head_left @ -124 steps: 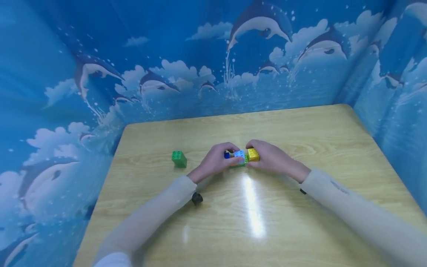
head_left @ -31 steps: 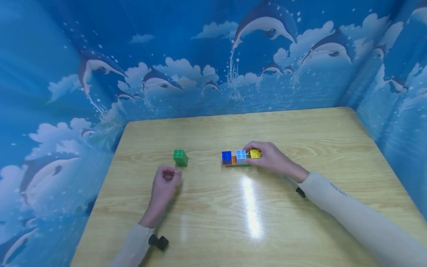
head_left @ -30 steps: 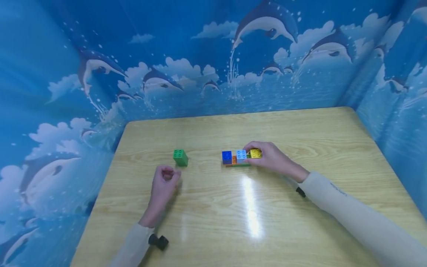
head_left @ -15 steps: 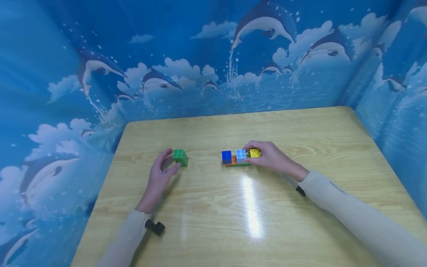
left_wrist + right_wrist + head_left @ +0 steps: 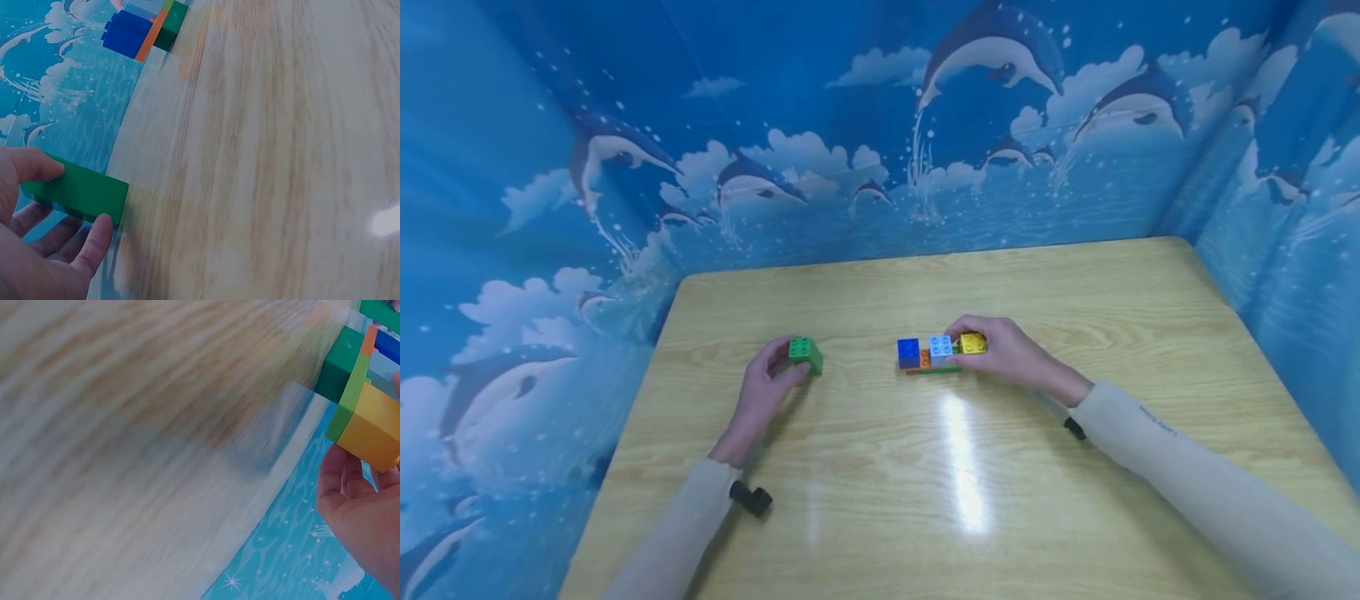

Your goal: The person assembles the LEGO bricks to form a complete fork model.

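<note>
In the head view my left hand (image 5: pixel 763 387) grips a green toy-brick stack (image 5: pixel 805 354) that stands upright on the table. The left wrist view shows a seam between its two bricks, the thumb on one face and fingers along the other. My right hand (image 5: pixel 1011 354) holds the right end of a built brick row, around its yellow brick (image 5: pixel 973 342). That row carries a dark blue brick (image 5: pixel 908 352) at left and a light blue brick (image 5: pixel 941 349) mid-way. Beneath them run an orange plate (image 5: pixel 370 339) and a light green plate (image 5: pixel 351 397), over a dark green brick (image 5: pixel 339 362).
Wood-patterned table (image 5: pixel 880 500) with a bright glare streak near its middle. A blue dolphin-print curtain (image 5: pixel 820 108) closes off the back and sides. Bare tabletop lies between the green stack and the brick row. Black wrist straps sit on both sleeves.
Over four seconds my left hand has left the brick row, moved left with fingers drawn together, then opened and gripped the green stack. My right hand has stayed at the row's yellow end.
</note>
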{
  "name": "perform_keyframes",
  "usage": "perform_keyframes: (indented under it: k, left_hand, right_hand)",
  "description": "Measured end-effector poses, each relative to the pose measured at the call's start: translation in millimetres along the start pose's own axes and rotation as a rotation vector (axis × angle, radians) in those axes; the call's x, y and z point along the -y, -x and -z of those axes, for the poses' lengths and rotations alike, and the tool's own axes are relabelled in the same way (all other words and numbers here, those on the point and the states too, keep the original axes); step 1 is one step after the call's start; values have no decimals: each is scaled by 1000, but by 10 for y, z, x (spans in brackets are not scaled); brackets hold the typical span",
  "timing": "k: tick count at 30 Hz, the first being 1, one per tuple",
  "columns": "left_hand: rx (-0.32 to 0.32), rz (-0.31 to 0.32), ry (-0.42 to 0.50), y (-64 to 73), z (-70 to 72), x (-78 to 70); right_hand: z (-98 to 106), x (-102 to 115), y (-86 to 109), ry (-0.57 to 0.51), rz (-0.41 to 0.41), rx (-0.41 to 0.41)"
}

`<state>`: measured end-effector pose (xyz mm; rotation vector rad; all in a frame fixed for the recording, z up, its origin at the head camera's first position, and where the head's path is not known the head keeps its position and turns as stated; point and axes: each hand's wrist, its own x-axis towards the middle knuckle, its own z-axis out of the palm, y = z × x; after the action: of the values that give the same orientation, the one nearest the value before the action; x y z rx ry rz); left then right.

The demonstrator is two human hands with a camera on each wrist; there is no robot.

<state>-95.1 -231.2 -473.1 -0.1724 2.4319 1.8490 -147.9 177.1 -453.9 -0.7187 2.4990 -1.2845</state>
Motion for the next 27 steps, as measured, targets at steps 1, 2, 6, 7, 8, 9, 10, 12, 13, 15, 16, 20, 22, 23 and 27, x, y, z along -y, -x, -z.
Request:
perform_keyframes:
  k: [1, 2, 6, 7, 8, 9, 10, 12, 13, 15, 16, 20, 22, 23, 27]
  left_hand:
    - [0, 0, 1, -4, 4, 3]
    - [-1, -2, 1, -10, 8, 5]
    - [4, -16, 12, -32, 23, 6]
    - [4, -17, 14, -39, 26, 6]
    - [4, -19, 18, -45, 28, 7]
    - [5, -20, 19, -52, 31, 10]
    - [6, -19, 16, -57, 35, 11]
    - [12, -19, 9, -66, 42, 18]
    - [15, -17, 2, -71, 43, 24]
    - [23, -20, -10, -73, 46, 30]
    - [29, -20, -16, -71, 46, 29]
    - [41, -21, -21, -65, 41, 25]
    - [45, -18, -13, -65, 37, 24]
    - [47, -17, -7, -66, 35, 25]
    - [58, -23, 3, -72, 21, 30]
  right_hand:
    - [-1, -1, 0, 0, 0, -1]
    - [-1, -1, 1, -1, 1, -1]
    - [-1, -2, 2, -3, 2, -3]
    - [-2, -2, 1, -5, 2, -2]
    - [-3, -3, 1, -8, 2, -1]
    - [-4, -3, 1, -10, 2, -2]
    - [-5, -4, 1, -11, 2, -1]
    - [-7, -6, 3, -13, 3, -2]
    - [-8, -6, 3, -12, 3, -2]
    - [-9, -7, 4, -8, 4, -4]
    - [-9, -8, 5, -6, 3, -4]
    - [-7, -9, 5, -7, -2, -6]
    - [-8, -11, 4, -8, -4, -6]
    - [-8, -12, 3, -10, -5, -6]
    - [-9, -16, 5, -16, -9, -2]
